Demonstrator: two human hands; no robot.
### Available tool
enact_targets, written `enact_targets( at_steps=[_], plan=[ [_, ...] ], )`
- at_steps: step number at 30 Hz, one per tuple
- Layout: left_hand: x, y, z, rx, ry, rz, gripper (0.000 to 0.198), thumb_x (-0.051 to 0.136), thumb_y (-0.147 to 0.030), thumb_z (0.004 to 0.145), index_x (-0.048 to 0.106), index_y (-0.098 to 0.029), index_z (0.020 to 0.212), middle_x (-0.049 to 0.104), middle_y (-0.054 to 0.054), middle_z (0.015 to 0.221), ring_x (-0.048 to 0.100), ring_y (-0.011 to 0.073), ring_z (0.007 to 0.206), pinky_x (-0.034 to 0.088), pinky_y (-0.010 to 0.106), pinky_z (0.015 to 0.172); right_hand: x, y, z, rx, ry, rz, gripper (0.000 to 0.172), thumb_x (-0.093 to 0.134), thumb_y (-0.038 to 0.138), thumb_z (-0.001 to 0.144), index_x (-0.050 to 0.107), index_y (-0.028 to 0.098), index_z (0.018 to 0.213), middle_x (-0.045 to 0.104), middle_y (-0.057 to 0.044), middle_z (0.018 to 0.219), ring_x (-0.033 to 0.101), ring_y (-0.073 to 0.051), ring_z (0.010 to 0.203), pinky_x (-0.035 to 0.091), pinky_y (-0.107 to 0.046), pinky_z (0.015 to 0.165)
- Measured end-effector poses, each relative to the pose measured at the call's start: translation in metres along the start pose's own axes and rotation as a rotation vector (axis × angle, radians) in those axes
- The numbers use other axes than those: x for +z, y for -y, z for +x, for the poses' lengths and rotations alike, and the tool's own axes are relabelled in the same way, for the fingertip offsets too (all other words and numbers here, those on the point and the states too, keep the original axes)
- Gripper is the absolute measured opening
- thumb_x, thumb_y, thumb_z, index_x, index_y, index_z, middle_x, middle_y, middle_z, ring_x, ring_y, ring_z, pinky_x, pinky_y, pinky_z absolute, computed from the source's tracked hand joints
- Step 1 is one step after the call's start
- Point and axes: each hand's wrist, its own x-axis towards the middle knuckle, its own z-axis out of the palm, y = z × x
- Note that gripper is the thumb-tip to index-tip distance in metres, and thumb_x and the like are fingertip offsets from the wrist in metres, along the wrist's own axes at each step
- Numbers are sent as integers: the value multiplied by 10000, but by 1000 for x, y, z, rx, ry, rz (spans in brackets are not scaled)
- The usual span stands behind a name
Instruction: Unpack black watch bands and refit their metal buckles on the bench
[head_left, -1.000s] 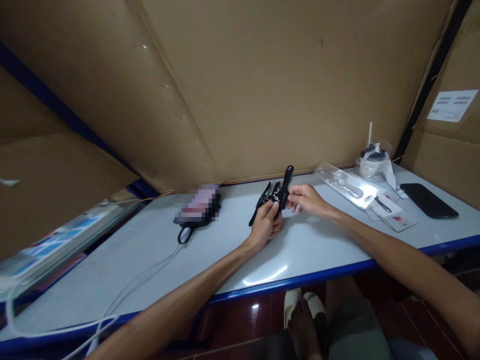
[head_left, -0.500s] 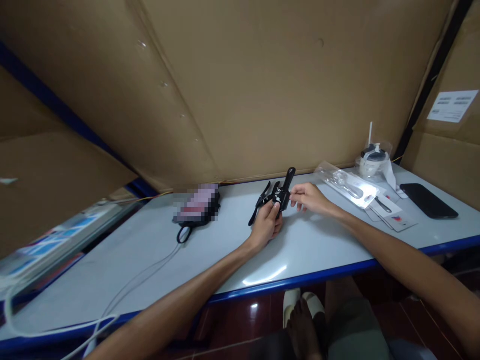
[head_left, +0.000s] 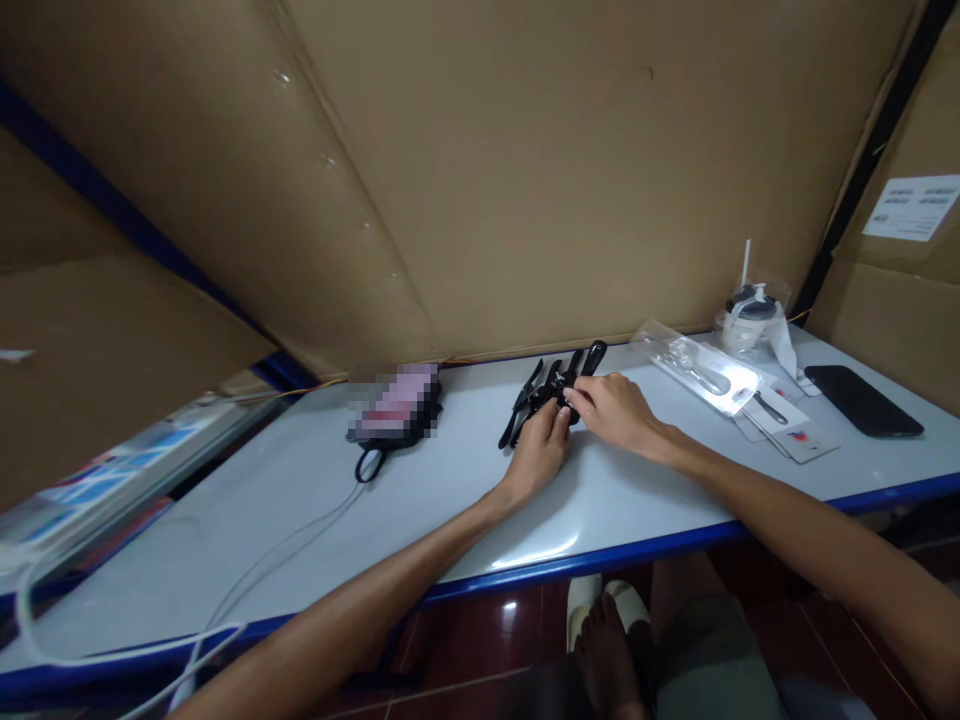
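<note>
A glossy black tool (head_left: 595, 357) with a rounded handle lies low over the table, its handle pointing up and away; its exact kind is unclear. My left hand (head_left: 540, 442) has its fingers closed on the lower end, which is largely hidden. My right hand (head_left: 616, 412) grips the same tool from the right, with thumb and fingertips close to the left hand's fingers. Just left of them, more slim black handled pieces (head_left: 522, 400) lie side by side on the white tabletop (head_left: 465, 500), partly covered by the left hand.
A phone with a blurred screen (head_left: 396, 405) lies left, trailing a cable. To the right are clear packs of metal utensils (head_left: 709, 375), a bagged cup with a straw (head_left: 750, 318) and a black phone (head_left: 862, 400). Cardboard (head_left: 525, 180) walls the back.
The black tool has come down beside the other black pieces. My right hand has moved left and in onto it; my left hand has turned over, knuckles up.
</note>
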Motion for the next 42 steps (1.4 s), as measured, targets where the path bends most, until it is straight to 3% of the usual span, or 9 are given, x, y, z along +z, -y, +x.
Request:
enact_targets(
  at_steps=[8,12,15,18,20,23,28,34,42],
  plan=[
    [0,-8,-3,98,-54,191,216,654,-295,895,519,-215,747,495,-32,597,415,123,528,279,228,500,16,-7,4,58,-15,259,352,496,258,1049,660,215,741,680,-54,653,641,-205,724,374,-276,654],
    [0,-13,-4,-23,51,13,258,654,-428,901,505,-224,847,427,-84,542,322,86,411,229,195,408,11,-11,7,44,-12,466,384,499,255,1038,622,210,677,629,-8,556,606,-171,628,379,-261,653],
    [-2,-17,-5,-116,133,-136,375,669,-544,871,448,-242,880,394,-114,526,249,62,354,173,167,340,-2,-22,12,51,-128,509,452,476,305,1053,601,199,632,597,5,524,592,-152,592,393,-251,662],
    [-4,-21,-5,-141,135,-195,460,705,-579,831,384,-250,827,387,-118,524,246,50,348,173,150,310,-11,-37,19,76,-228,554,468,469,322,1061,581,191,626,585,11,517,571,-128,546,398,-236,630],
    [-5,-23,-5,-150,134,-211,474,717,-580,821,380,-248,819,380,-119,523,245,45,346,178,145,302,-10,-46,23,107,-178,640,445,477,342,1068,587,184,667,601,14,539,535,-103,478,395,-222,565],
    [-5,-24,-5,-154,139,-221,478,727,-581,816,388,-244,819,377,-121,522,243,40,345,185,140,300,-2,-51,26,168,6,805,397,498,388,1072,607,175,756,637,6,602,505,-81,402,367,-213,438],
    [-4,-23,-6,-134,166,-172,443,708,-589,846,446,-232,865,377,-123,524,237,37,339,177,142,299,12,-39,24,194,196,952,362,543,391,1061,622,171,784,677,-12,647,559,-96,410,389,-209,368],
    [-3,-21,-7,-84,256,-104,457,684,-627,863,506,-212,931,379,-123,525,243,37,330,188,157,299,23,-31,21,212,151,917,473,645,409,1005,594,168,601,604,5,492,508,-83,389,367,-193,383],
    [-2,-19,-6,-64,235,-70,454,658,-640,872,496,-218,918,377,-122,521,236,43,328,181,167,297,27,-29,18,214,86,910,485,664,424,980,582,177,570,568,17,458,462,-79,375,350,-205,407]
  ],
)
